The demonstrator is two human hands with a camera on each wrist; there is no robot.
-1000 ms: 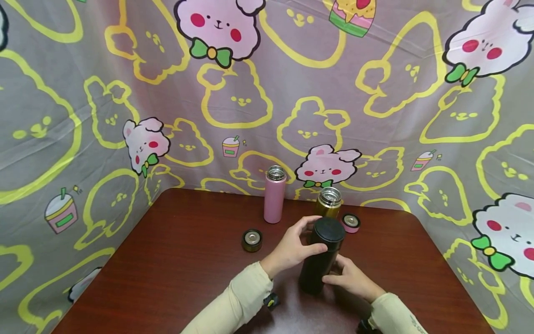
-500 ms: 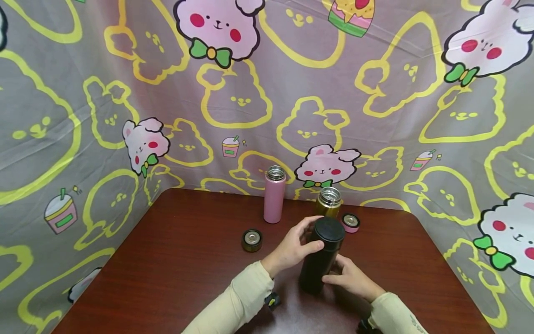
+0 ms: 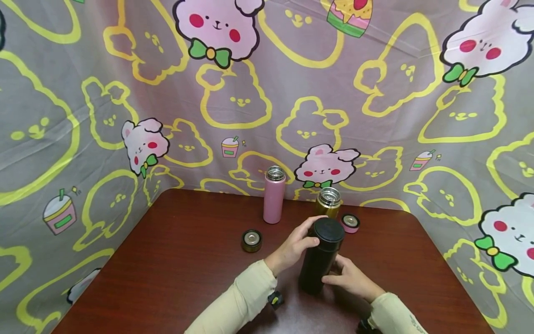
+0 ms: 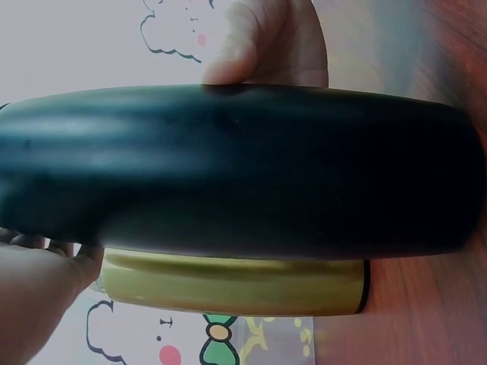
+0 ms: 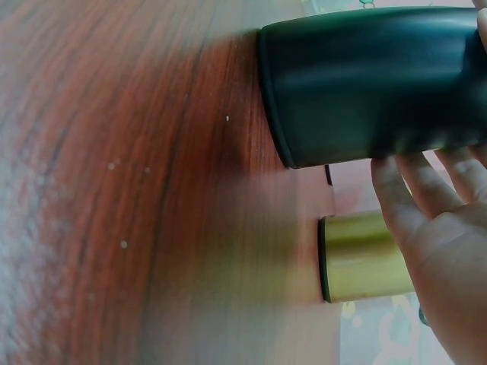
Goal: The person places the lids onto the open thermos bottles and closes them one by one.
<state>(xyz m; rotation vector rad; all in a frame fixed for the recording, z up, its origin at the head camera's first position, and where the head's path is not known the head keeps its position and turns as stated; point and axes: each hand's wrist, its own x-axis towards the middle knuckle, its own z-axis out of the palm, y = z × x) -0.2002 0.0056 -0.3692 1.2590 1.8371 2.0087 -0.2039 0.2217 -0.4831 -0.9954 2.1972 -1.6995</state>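
A black thermos bottle (image 3: 314, 266) with its black lid (image 3: 329, 230) on stands on the table in front of me, leaning slightly in the head view. My left hand (image 3: 292, 248) grips the lid from the left, thumb on the near side; its other fingers are mostly hidden behind. Lower down, my right hand (image 3: 354, 279) holds the body from the right. The left wrist view shows the dark body (image 4: 251, 171) crossing the frame, with right-hand fingers above it. In the right wrist view, fingertips (image 5: 384, 171) press against the bottle's side.
Behind the black bottle stands an uncapped gold bottle (image 3: 328, 204), partly hidden. An uncapped pink bottle (image 3: 273, 199) stands to its left. A pink-edged lid (image 3: 350, 223) and a gold-edged lid (image 3: 251, 241) lie on the brown table (image 3: 179, 260). A patterned curtain (image 3: 250, 93) hangs behind.
My left hand has turned slightly about the lid, its thumb moving left and a little up. The right hand and the black thermos bottle stay in place.
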